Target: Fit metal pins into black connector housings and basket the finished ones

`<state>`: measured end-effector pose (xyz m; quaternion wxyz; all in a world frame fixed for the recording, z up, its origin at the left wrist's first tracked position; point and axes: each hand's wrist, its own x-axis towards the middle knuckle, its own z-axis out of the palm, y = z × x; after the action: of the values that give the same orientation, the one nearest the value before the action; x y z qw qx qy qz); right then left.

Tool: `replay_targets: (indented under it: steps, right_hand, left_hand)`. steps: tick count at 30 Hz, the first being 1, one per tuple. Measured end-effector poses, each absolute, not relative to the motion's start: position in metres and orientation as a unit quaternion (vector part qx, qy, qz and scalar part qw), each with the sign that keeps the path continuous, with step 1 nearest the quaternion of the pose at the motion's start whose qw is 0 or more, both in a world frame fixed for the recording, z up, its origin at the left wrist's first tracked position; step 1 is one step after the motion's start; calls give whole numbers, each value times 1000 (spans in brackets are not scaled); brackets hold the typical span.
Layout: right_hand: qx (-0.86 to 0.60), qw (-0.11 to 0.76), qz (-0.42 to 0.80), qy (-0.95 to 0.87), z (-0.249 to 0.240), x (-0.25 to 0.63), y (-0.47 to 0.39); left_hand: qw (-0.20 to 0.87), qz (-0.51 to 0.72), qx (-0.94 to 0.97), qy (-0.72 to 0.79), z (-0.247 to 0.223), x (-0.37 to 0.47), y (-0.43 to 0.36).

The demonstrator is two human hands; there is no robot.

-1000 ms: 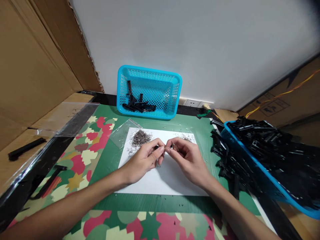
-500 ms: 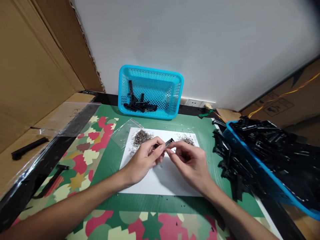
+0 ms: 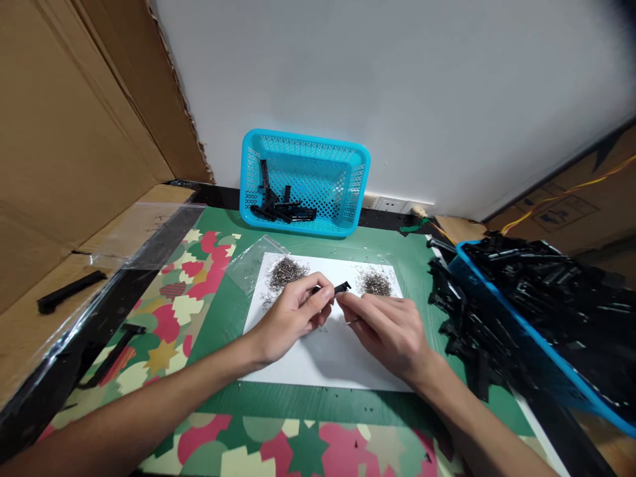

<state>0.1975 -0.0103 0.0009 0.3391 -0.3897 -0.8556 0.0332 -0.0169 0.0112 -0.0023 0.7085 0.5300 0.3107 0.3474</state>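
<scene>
My left hand (image 3: pixel 293 318) pinches a small black plastic part (image 3: pixel 340 288) over a white sheet (image 3: pixel 328 358). My right hand (image 3: pixel 390 328) meets it from the right, fingertips at the part, with a thin metal piece (image 3: pixel 350 322) showing under the fingers. Two heaps of small metal springs lie on the sheet, the left heap (image 3: pixel 286 270) just beyond my left hand, the right heap (image 3: pixel 375 283) just beyond my right hand.
A blue basket (image 3: pixel 348 173) with a few black parts stands against the wall. A large blue bin (image 3: pixel 501 311) heaped with black parts fills the right side. A clear bag (image 3: pixel 248 265) lies at the sheet's left corner. Cardboard and loose black parts (image 3: pixel 69 291) are at left.
The black part has come out from between my fingers and now sticks out to the right of my left hand. My right hand has lowered and flattened toward the sheet.
</scene>
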Motion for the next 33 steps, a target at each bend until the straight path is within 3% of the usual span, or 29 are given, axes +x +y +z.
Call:
replay_targets:
  steps: [5, 13, 18, 21, 28, 33]
  right_hand:
    - [-425, 360, 87, -826, 1, 195, -13]
    - [-490, 444, 454, -597, 9, 178, -8]
    - [-462, 428, 611, -479, 3, 176, -5]
    - [-495, 449, 522, -530, 7, 177, -9]
    - [-478, 417, 53, -771, 8, 178, -20]
    - [-400, 412, -27, -818, -3, 177, -20]
  left_hand:
    - [701, 348, 539, 312, -4, -18, 13]
    - [663, 373, 568, 314, -6, -20, 13]
    - [647, 365, 583, 328, -7, -20, 11]
    - [677, 373, 553, 312, -9, -19, 8]
    - [682, 397, 546, 284, -8, -18, 7]
    - [682, 381, 560, 278, -12, -19, 6]
